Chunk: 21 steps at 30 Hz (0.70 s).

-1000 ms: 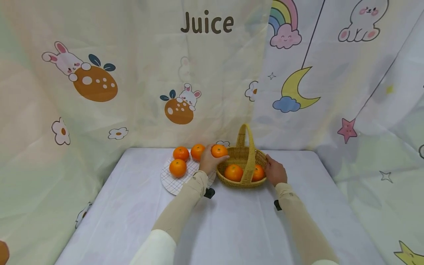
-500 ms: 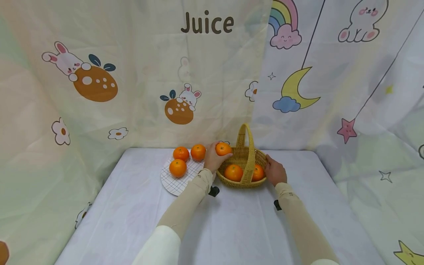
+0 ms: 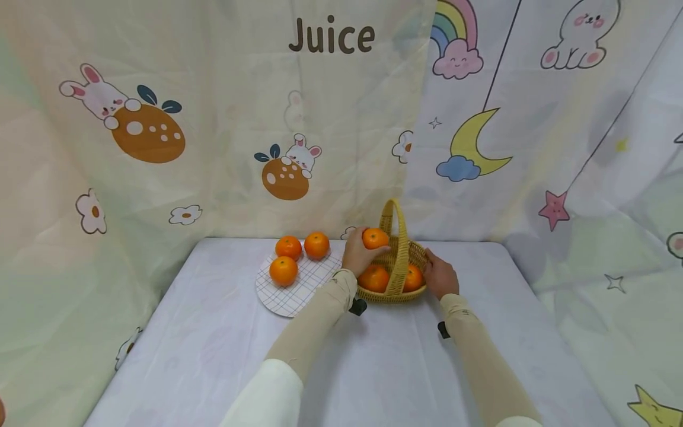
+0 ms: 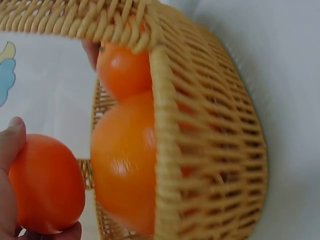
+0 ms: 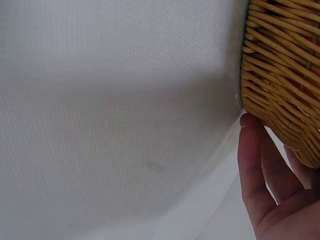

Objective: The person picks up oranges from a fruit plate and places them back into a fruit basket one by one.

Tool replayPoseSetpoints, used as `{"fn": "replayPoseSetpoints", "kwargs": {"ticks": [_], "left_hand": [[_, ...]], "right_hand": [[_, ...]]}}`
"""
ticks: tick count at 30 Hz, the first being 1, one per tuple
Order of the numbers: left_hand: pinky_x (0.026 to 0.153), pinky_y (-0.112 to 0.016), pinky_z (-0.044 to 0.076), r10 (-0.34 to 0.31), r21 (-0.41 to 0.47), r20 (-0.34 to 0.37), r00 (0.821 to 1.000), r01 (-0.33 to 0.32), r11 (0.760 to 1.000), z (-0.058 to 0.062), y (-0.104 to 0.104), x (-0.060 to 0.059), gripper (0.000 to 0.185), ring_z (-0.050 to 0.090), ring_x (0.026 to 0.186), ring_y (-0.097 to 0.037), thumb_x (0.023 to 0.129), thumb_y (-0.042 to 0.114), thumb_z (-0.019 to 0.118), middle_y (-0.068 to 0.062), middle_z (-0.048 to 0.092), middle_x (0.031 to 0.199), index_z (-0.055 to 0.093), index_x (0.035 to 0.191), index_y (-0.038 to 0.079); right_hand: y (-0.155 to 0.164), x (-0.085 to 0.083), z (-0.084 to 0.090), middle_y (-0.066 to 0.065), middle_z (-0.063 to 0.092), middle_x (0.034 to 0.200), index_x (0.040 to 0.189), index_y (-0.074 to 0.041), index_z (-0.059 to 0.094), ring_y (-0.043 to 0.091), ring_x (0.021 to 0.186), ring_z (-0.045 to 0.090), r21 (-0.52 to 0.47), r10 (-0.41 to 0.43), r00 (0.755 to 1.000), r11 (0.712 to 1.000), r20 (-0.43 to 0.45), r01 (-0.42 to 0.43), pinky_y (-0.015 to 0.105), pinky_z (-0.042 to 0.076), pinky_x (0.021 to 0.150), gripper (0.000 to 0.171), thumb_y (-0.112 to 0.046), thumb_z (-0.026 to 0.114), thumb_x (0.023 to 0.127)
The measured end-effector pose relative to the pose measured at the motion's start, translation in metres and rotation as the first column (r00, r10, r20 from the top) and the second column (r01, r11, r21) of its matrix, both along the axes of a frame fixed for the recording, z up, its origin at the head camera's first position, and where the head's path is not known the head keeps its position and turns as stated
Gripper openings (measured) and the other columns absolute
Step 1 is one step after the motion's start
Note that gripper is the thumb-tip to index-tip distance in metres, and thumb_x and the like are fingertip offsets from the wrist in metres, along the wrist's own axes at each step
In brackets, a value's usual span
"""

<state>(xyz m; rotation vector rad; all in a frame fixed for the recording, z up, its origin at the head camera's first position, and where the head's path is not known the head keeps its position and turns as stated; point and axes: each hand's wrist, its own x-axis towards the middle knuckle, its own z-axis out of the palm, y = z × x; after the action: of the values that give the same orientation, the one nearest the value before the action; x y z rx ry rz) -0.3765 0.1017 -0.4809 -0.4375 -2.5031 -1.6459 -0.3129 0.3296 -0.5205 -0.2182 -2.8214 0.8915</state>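
My left hand (image 3: pixel 358 254) grips an orange (image 3: pixel 375 238) above the left part of a wicker basket (image 3: pixel 396 290), in front of its back rim. In the left wrist view the held orange (image 4: pixel 47 184) sits between thumb and fingers, apart from the two oranges in the basket, a near one (image 4: pixel 125 160) and a farther one (image 4: pixel 125 70). At the basket's right end, my right hand (image 3: pixel 441 276) holds the rim. The right wrist view shows its fingers (image 5: pixel 252 165) against the woven outside wall (image 5: pixel 280 75). The basket's arched handle (image 3: pixel 401 237) stands upright.
Left of the basket lies a round white checked mat (image 3: pixel 283 302) with three oranges, one in front (image 3: pixel 283 271) and two behind, (image 3: pixel 289 247) being the left one. A printed cloth backdrop (image 3: pixel 229 118) rises behind the white-covered table (image 3: pixel 213 332).
My left hand has carried the orange to the right, from beside the basket's left rim to over the basket. The right hand stays at the rim. The head view has shifted slightly.
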Motion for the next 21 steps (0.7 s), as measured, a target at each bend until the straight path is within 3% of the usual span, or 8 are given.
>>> {"fn": "replayPoseSetpoints", "kwargs": {"ticks": [5,12,17,21], "left_hand": [[0.089,-0.038,0.051,-0.037,-0.024,0.026,0.999,0.038,0.999,0.001,0.015,0.001,0.083,0.057,0.108,-0.022,0.073,0.046,0.084,-0.006,0.055,0.13,0.049,0.139,0.01],[0.089,-0.038,0.051,-0.083,-0.029,0.027,0.996,0.084,0.996,0.007,0.03,0.003,0.068,0.055,0.11,-0.023,0.078,0.028,0.08,-0.007,0.054,0.131,0.051,0.137,0.01],[0.083,-0.037,0.053,-0.103,-0.053,0.009,0.995,0.104,0.993,0.007,0.037,0.002,0.068,0.057,0.106,-0.024,0.079,0.03,0.08,-0.01,0.053,0.13,0.051,0.137,0.01],[0.08,-0.038,0.054,-0.121,-0.051,-0.011,0.993,0.121,0.991,0.004,0.042,0.0,0.074,0.058,0.105,-0.026,0.076,0.036,0.084,-0.013,0.053,0.128,0.051,0.136,0.008]], "right_hand": [[0.001,0.003,0.0,0.028,0.06,0.122,0.151,-0.008,0.034,0.022,0.054,0.045,0.004,-0.012,1.0,1.0,-0.007,0.012,0.031,0.04,0.05,0.049,-0.013,0.035,0.102],[0.001,0.004,0.003,0.028,0.059,0.123,0.151,-0.01,0.034,0.022,0.054,0.043,-0.017,-0.027,1.0,0.999,0.003,0.027,0.032,0.039,0.049,0.049,-0.013,0.035,0.103],[-0.002,0.004,0.002,0.021,0.05,0.14,0.151,-0.01,0.036,0.025,0.068,0.053,0.005,-0.045,0.999,0.999,0.003,0.045,0.036,0.045,0.059,0.048,-0.014,0.036,0.103],[-0.003,0.003,0.001,0.023,0.062,0.122,0.15,-0.01,0.037,0.023,0.062,0.051,0.003,-0.037,0.999,0.999,-0.007,0.037,0.034,0.044,0.056,0.047,-0.014,0.036,0.103]]}}
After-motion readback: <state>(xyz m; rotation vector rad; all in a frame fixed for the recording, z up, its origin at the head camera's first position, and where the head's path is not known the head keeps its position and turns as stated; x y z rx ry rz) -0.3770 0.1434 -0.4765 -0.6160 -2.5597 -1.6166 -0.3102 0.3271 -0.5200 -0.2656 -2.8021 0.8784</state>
